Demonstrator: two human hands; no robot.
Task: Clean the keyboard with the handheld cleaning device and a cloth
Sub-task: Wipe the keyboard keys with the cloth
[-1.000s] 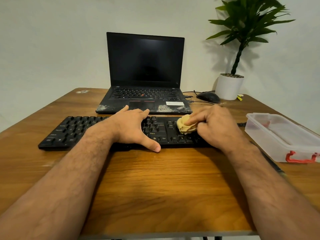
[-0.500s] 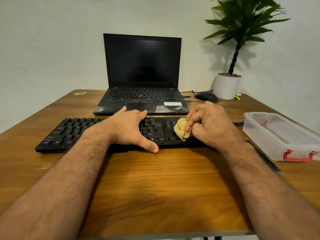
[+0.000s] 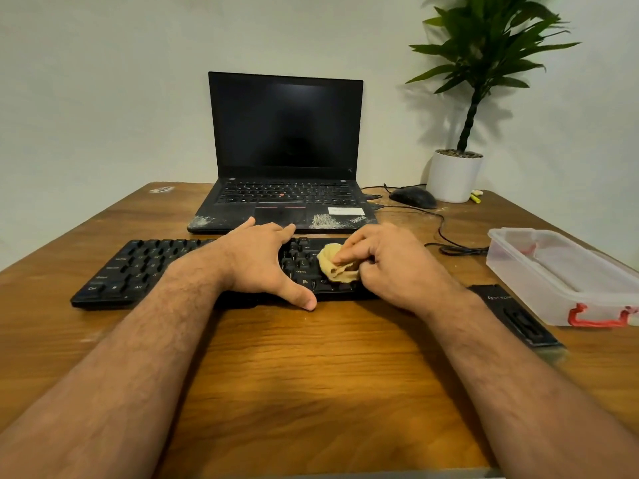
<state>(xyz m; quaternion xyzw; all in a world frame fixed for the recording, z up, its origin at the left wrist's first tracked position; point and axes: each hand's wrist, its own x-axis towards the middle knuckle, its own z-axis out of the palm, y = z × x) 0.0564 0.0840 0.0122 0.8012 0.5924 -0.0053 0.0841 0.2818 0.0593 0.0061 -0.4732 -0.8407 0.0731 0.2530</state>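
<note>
A black keyboard (image 3: 138,267) lies across the wooden table in front of a laptop. My left hand (image 3: 262,261) rests flat on its middle, fingers straight and thumb spread toward the near edge. My right hand (image 3: 387,264) pinches a bunched yellow cloth (image 3: 333,262) and holds it against the keys on the keyboard's right part. A flat black handheld device (image 3: 515,316) lies on the table to the right of my right forearm, beside a plastic box.
An open black laptop (image 3: 287,133) stands behind the keyboard. At the back right sit a black mouse (image 3: 413,197) with its cable and a potted plant (image 3: 454,176). A clear plastic box (image 3: 567,274) with a red clasp stands at the right edge.
My right hand has rubbed the cloth over the right keys, drawing it slightly toward me and left. My left hand has stayed flat on the keyboard.
</note>
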